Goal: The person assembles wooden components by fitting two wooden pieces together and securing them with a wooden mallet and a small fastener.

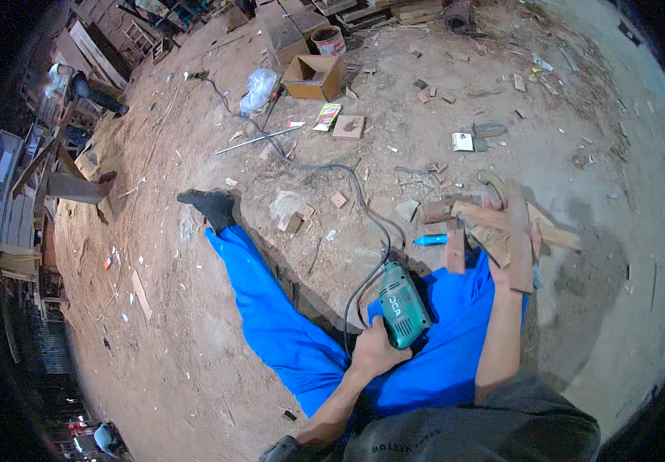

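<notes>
My left hand (pixel 379 351) is wrapped round the near end of a green corded power tool (pixel 403 304), which lies over my lap. Its working end is not visible. My right hand (pixel 499 271) grips several crossed wooden pieces (pixel 519 235), with fingers showing at their far side and along the edges. A short upright wooden block (pixel 455 250) stands beside this bundle. Just left of the block is a small blue tube-shaped thing (pixel 429 240). The black cord (pixel 361 185) runs from the tool's far end across the ground.
My left leg, in blue trousers (pixel 271 323), stretches out over the dirt floor. Ahead are a cardboard box (pixel 314 76), a bucket (pixel 328 40), a plastic bag (pixel 258 91) and a metal rod (pixel 257 141). Wood scraps lie scattered. A person (pixel 78 86) is at the far left.
</notes>
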